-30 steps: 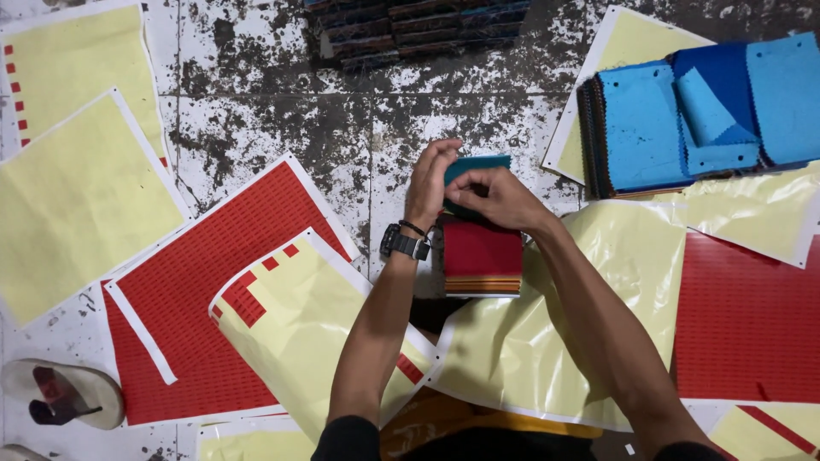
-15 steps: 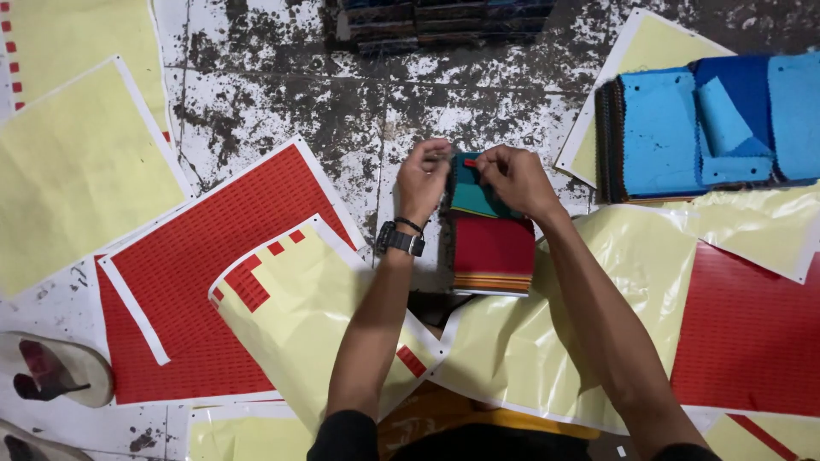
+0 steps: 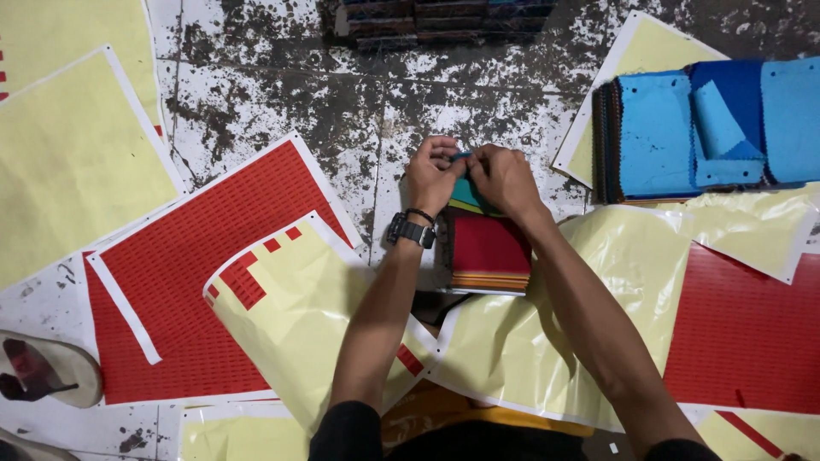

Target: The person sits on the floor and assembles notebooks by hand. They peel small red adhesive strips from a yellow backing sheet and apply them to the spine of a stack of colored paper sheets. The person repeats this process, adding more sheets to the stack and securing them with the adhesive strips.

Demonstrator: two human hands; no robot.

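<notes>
**Both hands pinching a teal swatch at the top of the stack**

Your left hand (image 3: 432, 173) and right hand (image 3: 504, 177) meet just above the middle of the frame, fingertips drawn narrow and closed on the upper edge of a teal swatch (image 3: 465, 195). Only a sliver of that swatch shows between and below your hands; its visible edge runs roughly left to right across the frame, and the rest is hidden under your fingers, so you cannot tell its full length. It lies on top of the swatch stack (image 3: 487, 248), whose red top face sits just below your hands at centre frame. The stack's long axis runs up and down the frame, its far end under your fingers and its near end, showing orange and yellow layers, pointing toward you.

A black wristwatch (image 3: 411, 230) sits on your left wrist, touching the stack's left edge in the view.

At left, a red label sheet (image 3: 196, 282) lies on the stained floor (image 3: 282, 94), partly covered by a curled yellow backing sheet (image 3: 316, 307). At upper right rests a pile of blue swatches (image 3: 675, 128). A sandal (image 3: 47, 371) lies at lower left.
</notes>
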